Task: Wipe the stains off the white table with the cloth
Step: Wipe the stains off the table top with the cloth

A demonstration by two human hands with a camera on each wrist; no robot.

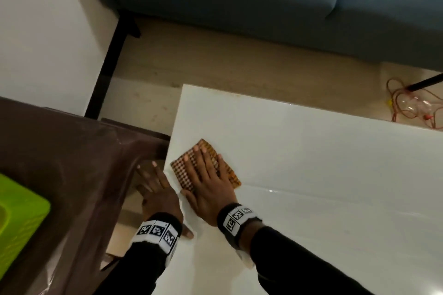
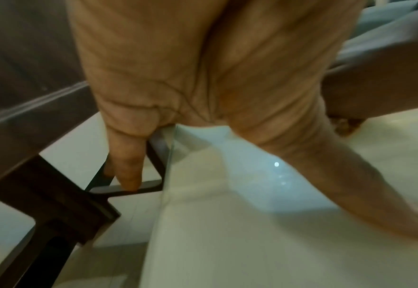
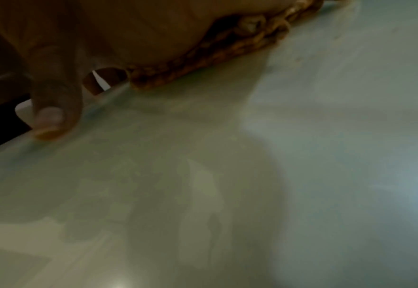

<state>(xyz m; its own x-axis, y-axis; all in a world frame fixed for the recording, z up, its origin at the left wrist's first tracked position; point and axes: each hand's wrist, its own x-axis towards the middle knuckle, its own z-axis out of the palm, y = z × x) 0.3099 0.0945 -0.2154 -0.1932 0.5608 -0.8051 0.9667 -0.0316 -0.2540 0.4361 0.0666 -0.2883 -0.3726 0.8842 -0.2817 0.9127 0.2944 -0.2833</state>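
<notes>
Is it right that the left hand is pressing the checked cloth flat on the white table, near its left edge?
Not quite: the head view shows the right hand pressing the checked cloth flat on the white table, near its left edge. The left hand rests at that edge, off the cloth.

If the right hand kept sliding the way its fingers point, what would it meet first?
Nothing, it seems: ahead of the right hand, flat on the orange-brown checked cloth, lies bare glossy white table up to its far edge near the corner, then the beige floor below.
</notes>
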